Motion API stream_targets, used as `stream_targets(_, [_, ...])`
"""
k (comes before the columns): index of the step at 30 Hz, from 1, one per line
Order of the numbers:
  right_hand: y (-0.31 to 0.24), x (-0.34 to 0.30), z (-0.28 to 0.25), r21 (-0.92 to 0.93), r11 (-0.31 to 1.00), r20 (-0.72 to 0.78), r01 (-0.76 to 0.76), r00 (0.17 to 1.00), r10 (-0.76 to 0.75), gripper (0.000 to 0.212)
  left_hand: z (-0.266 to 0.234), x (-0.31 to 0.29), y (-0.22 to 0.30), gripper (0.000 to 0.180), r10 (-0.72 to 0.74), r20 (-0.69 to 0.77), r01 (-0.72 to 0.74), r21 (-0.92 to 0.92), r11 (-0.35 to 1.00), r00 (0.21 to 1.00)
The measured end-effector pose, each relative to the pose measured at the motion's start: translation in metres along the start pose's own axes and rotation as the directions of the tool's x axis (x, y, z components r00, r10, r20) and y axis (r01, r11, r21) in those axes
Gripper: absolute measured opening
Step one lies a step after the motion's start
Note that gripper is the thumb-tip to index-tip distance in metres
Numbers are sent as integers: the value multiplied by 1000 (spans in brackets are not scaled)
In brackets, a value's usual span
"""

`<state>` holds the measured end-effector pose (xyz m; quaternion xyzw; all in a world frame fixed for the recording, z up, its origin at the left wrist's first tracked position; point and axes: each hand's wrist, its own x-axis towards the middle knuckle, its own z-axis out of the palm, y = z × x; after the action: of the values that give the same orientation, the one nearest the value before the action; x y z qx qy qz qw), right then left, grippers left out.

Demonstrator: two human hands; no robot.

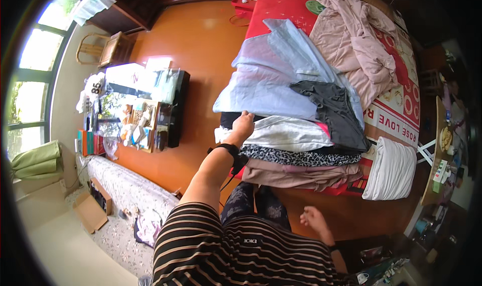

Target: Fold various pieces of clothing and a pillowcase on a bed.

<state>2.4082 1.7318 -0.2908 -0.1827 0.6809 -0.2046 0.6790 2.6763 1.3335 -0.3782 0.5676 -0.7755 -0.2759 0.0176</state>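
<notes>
My left hand [244, 124] reaches over the near left part of the bed with its fingers curled closed. It rests where a white garment [288, 134] meets a black cloth [231, 119], just below the hem of a light blue shirt [266, 93]. What the fingertips pinch is hidden. A dark grey garment [334, 110] lies crumpled over the shirt's right side. Below the white garment are a leopard-print cloth [306, 155] and a dusty pink one [296, 174], at the bed's near edge. Beside my body hangs my right hand [314, 219], fingers loosely bent and apart, holding nothing.
A folded white quilt [391, 170] sits at the bed's near right corner. Pink bedding [351, 45] is heaped farther back on the red bed cover [273, 10]. To the left, a low table [173, 108] is crowded with things. A cardboard box [93, 208] stands near the wall.
</notes>
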Motion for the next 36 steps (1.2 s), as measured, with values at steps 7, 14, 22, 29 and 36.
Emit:
stream_targets(7, [57, -25, -15, 130, 982, -226, -134, 961, 161, 29, 31, 79, 48, 19, 61, 37, -70, 342, 937, 997])
stream_targets(14, [55, -23, -9, 176, 983, -181, -48, 980, 80, 28, -23, 113, 50, 15, 22, -173, 7, 164, 986, 985])
stream_targets(22, [-49, 9, -45, 12, 960, -80, 278, 958, -277, 37, -253, 63, 249, 14, 416, -578, -470, 63, 880, 702])
stream_targets(29, [-244, -34, -61, -260, 560, -342, 787, 467, -815, 100, -450, -92, 359, 11, 564, -791, -897, 43, 440, 238])
stream_targets(36, [-339, -36, -41, -579, 322, -322, 749, 153, -934, 45, -530, -199, 357, 14, 607, -783, -693, 361, 624, 139])
